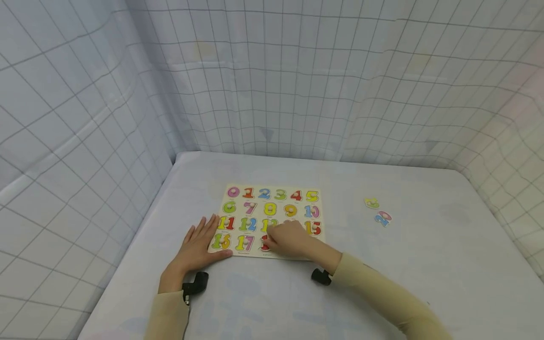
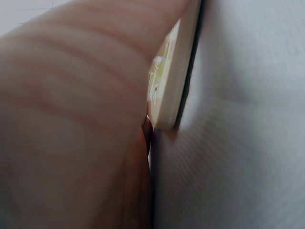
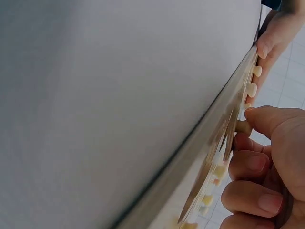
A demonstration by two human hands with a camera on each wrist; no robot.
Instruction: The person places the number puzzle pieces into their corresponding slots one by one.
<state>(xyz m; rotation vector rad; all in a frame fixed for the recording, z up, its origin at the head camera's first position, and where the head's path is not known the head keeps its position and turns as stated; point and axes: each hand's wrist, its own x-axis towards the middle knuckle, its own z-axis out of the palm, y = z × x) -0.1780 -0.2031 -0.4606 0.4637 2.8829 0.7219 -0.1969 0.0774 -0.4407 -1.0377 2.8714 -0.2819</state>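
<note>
A wooden number puzzle board (image 1: 260, 217) lies on the table, its number pieces fitted with small knobs. My left hand (image 1: 197, 248) rests flat at its lower left corner, fingers along the left edge and thumb at the near edge. In the left wrist view that hand (image 2: 71, 114) hides most of the board (image 2: 172, 90). Over the bottom row, my right hand (image 1: 291, 240) covers several places. Its thumb and index finger pinch the knob (image 3: 242, 127) of a red number piece (image 1: 265, 243), which is partly hidden; the other fingers are curled.
To the right of the board lie two loose number pieces: a yellow-green one (image 1: 371, 203) and a blue-and-pink 20 (image 1: 383, 217). A pale cloth covers the table (image 1: 255, 302). Grid-patterned curtains (image 1: 272, 80) stand behind and at both sides.
</note>
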